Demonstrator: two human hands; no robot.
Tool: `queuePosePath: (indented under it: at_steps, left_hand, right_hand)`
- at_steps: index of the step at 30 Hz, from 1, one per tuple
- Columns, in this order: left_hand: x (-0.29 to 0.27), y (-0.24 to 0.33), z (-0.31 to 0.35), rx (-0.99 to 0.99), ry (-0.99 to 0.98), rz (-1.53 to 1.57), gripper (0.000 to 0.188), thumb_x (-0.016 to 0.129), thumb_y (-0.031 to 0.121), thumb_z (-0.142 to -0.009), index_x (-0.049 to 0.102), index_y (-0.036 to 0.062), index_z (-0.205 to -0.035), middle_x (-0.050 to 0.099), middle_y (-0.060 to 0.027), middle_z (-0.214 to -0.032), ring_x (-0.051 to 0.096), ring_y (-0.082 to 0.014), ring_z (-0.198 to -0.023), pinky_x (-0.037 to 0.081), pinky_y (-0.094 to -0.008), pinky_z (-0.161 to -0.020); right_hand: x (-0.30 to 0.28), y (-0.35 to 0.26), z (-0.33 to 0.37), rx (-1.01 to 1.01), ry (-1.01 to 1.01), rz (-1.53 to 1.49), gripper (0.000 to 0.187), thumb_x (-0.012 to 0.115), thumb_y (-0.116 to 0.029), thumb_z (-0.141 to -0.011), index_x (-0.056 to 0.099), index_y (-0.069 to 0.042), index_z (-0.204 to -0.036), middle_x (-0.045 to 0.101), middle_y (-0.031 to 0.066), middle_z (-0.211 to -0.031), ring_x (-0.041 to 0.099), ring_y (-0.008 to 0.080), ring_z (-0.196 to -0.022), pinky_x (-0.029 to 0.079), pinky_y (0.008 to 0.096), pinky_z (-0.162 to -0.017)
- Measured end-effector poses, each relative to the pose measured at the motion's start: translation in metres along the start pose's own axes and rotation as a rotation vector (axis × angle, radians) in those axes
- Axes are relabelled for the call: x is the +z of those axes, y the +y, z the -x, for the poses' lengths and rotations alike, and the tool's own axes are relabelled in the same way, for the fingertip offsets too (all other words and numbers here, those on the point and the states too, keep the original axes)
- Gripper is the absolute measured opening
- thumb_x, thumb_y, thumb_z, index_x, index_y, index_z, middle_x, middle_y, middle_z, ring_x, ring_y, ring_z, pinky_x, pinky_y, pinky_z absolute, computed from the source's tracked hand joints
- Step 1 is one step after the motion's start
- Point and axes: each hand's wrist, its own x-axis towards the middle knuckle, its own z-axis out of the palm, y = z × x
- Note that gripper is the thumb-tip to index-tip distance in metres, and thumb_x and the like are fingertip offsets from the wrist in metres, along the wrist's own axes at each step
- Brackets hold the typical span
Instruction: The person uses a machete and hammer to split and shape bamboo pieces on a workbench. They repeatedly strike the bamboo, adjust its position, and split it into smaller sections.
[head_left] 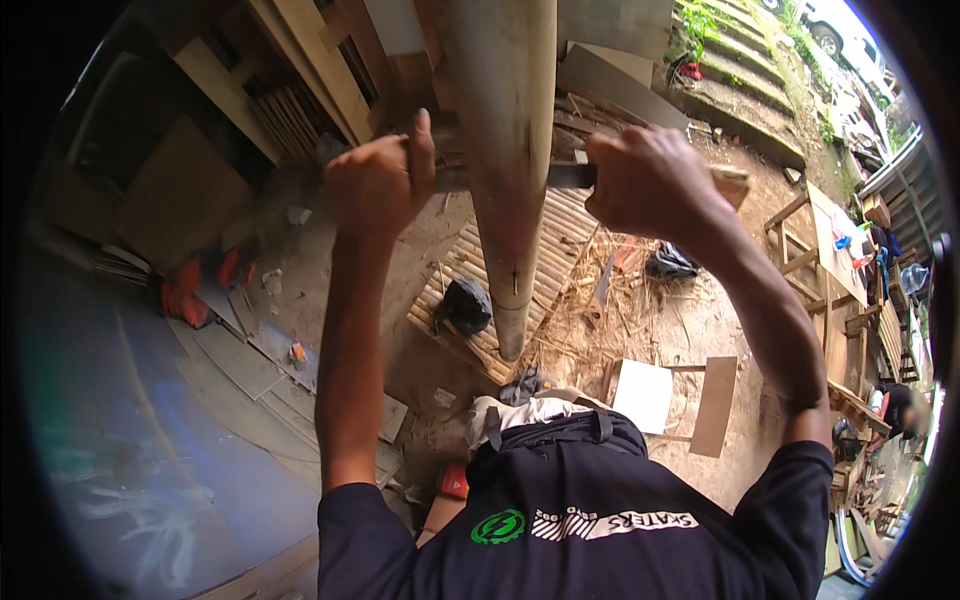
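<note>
A thick pale bamboo pole rises between my arms, its lower end over a slatted bamboo platform. Across the pole's far side runs a long knife with a dark blade; its middle is hidden behind the pole. My left hand is closed round one end of it, thumb pointing up. On the other side of the pole my right hand is closed on the knife's other end, slightly blurred. Both arms are raised and reach forward, the hands at about the same height.
On the platform lies a black bag. Shavings litter the dirt floor near a low stool. Boards lean at the back left, with a large grey sheet at left. Steps and a wooden table are at right; another person sits beyond.
</note>
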Motion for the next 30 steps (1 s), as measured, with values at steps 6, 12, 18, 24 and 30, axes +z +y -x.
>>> queuePosePath:
  at_steps: [6, 12, 18, 24, 30]
  left_hand:
    - [0.050, 0.010, 0.074, 0.158, 0.172, 0.144, 0.036, 0.063, 0.020, -0.091, 0.054, 0.0111, -0.057, 0.054, -0.0101, -0.057, 0.052, -0.0316, -0.048, 0.042, -0.0396, -0.049]
    - [0.076, -0.019, 0.106, 0.049, 0.022, 0.102, 0.039, 0.058, 0.018, -0.095, 0.051, 0.0065, -0.058, 0.053, -0.0109, -0.056, 0.053, -0.0330, -0.050, 0.042, -0.0407, -0.052]
    - [0.046, -0.001, 0.080, -0.289, -0.069, 0.509, 0.038, 0.057, 0.033, -0.099, 0.058, 0.0016, -0.078, 0.059, -0.0084, -0.072, 0.059, -0.0226, -0.065, 0.046, -0.0366, -0.063]
    - [0.035, 0.064, 0.015, -0.414, 0.213, 0.936, 0.071, 0.072, 0.041, -0.092, 0.041, -0.0050, -0.136, 0.052, -0.0164, -0.129, 0.054, -0.0236, -0.115, 0.045, -0.0349, -0.097]
    - [0.020, 0.065, -0.017, -0.479, 0.094, 0.891, 0.068, 0.082, 0.026, -0.084, 0.046, -0.0051, -0.133, 0.056, -0.0145, -0.124, 0.057, -0.0222, -0.111, 0.046, -0.0346, -0.099]
  right_hand:
    - [0.100, -0.031, 0.009, 0.057, -0.004, 0.026, 0.011, 0.049, -0.009, -0.086, 0.051, -0.004, -0.076, 0.052, 0.0029, -0.050, 0.050, 0.0140, -0.040, 0.044, 0.0357, -0.037]
    - [0.139, -0.029, 0.021, 0.005, 0.004, -0.054, 0.011, 0.049, -0.008, -0.086, 0.054, -0.003, -0.078, 0.060, 0.0065, -0.057, 0.055, 0.0156, -0.043, 0.047, 0.0352, -0.040]
    - [0.102, -0.027, 0.019, -0.119, -0.295, -0.128, 0.010, 0.063, -0.008, -0.084, 0.070, -0.001, -0.083, 0.073, 0.0101, -0.079, 0.073, 0.0223, -0.073, 0.057, 0.0344, -0.061]
    - [0.114, -0.055, 0.003, -0.068, -0.155, -0.217, 0.021, 0.054, -0.015, -0.091, 0.060, 0.005, -0.085, 0.066, 0.0112, -0.064, 0.065, 0.0229, -0.052, 0.052, 0.0384, -0.044]
    - [0.071, -0.039, 0.012, -0.135, 0.006, -0.495, 0.055, 0.070, -0.043, -0.090, 0.055, 0.007, -0.109, 0.065, 0.0220, -0.094, 0.068, 0.0344, -0.093, 0.056, 0.0422, -0.079]
